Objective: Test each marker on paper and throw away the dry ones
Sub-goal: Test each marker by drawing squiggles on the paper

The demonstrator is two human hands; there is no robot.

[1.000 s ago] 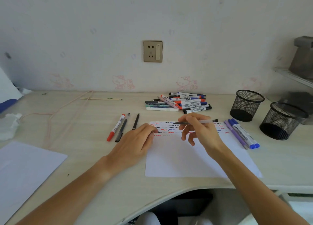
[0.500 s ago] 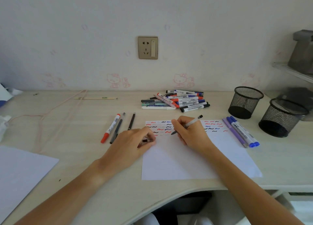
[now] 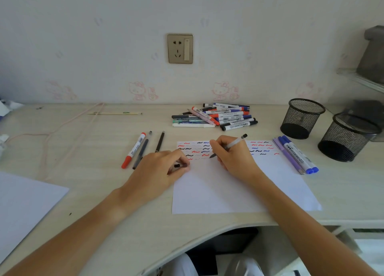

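- While the pen [image 3: 228, 145] is pinched in the right hand [image 3: 232, 157] — tip set to the test paper [image 3: 239, 188] beneath the squiggle rows — its black cap [image 3: 179, 165] is kept clamped in the left hand [image 3: 160, 171], ready for recapping.
- Pale, slim barrel, dark at both ends.

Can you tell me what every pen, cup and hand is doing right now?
Right hand: grips clear-barrelled pen, tip on paper.
Left hand: pinches small black cap.
White test paper: flat, squiggles along its top.
Pile of mixed markers: capped, lying heaped.
Two black mesh cups: upright; nothing shows inside.
Red-capped marker: capped, lying flat.
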